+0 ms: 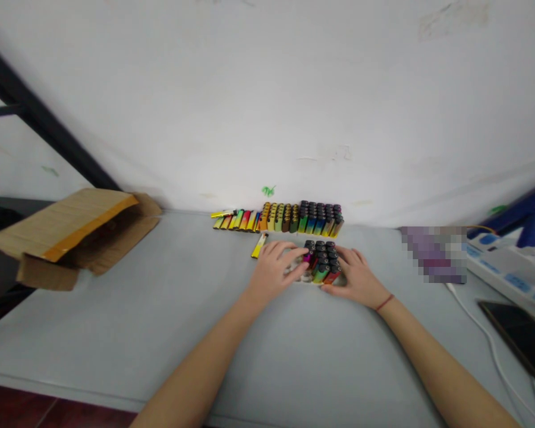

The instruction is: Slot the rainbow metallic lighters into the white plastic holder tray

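Observation:
Between my hands stands a pale tray point(304, 278) partly filled with upright black-topped lighters point(323, 261). My left hand point(274, 267) reaches over the tray's left part, with thumb and fingers closed about a magenta lighter point(307, 257); its lower end is hidden. Around the tray's right side my right hand point(359, 278) is curled, its thumb at the front corner and its fingers behind, steadying the tray. A single yellow lighter point(259, 246) lies just behind my left hand.
Behind, upright lighters fill another block point(301, 218), beside a row of lying lighters point(237, 220). An open cardboard box point(84, 232) lies at left. On the right are a phone point(519, 333), a white cable point(484, 333), a power strip point(512, 267) and a blurred-out object point(437, 255). The wall bounds the table behind.

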The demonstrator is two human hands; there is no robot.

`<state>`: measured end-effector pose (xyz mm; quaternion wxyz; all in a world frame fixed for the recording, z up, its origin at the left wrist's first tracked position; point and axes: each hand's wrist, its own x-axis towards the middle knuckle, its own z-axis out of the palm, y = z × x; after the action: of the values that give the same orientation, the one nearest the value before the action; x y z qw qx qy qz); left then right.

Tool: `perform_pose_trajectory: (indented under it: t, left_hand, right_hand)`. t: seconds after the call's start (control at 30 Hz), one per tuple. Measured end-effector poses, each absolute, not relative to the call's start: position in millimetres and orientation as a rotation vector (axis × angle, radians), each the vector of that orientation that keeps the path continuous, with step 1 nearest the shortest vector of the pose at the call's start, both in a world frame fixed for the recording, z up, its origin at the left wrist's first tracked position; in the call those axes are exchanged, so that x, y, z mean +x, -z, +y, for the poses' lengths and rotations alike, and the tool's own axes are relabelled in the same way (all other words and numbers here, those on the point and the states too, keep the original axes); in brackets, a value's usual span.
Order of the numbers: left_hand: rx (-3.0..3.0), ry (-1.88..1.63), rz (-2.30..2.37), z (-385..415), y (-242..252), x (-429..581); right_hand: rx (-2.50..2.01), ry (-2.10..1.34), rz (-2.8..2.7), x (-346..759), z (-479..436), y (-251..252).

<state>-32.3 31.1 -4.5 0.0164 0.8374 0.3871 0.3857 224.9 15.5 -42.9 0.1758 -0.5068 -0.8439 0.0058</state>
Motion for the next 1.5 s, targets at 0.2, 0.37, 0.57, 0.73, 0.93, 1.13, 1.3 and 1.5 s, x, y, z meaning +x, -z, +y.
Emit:
perform_pose_trajectory:
  t: [0.2,0.37,0.57,0.73,0.93,1.13,1.3,1.5]
  left_hand:
    - [2.289,-0.913,1.991,51.9,8.0,-62.3]
    - [2.236,-0.567,2.090,60.3,10.1,-73.3]
    - [2.092,-0.450,2.047,57.1,0.7,-69.1]
    - [1.731,-0.914,1.831,62.2,-0.4,-72.3]
    - [0.945,-1.324,1.341,65.4,-5.1,-63.0]
    - [0.802,-1.366,1.185,60.0,-13.2,-54.5]
    - [0.679,-1.358,1.063,55.0,-18.6,-52.5]
    - [0.675,-1.311,1.090,52.7,-17.1,-50.3]
  right_hand:
    - [-1.429,-0.015,-2.390,225.3,15.5,43.7]
    - [-1.441,-0.022,-2.384,225.1,15.3,43.4]
    - [-1.442,-0.036,-2.389,225.0,16.0,42.2]
    - [-1.434,-0.035,-2.390,225.5,15.7,41.9]
    - [-1.436,-0.020,-2.390,225.9,14.9,42.4]
    - [-1.417,-0.024,-2.391,226.3,14.8,41.5]
    - [-1.414,-0.018,-2.383,226.1,15.0,42.6]
    - [-1.414,-0.022,-2.380,226.6,15.4,43.5]
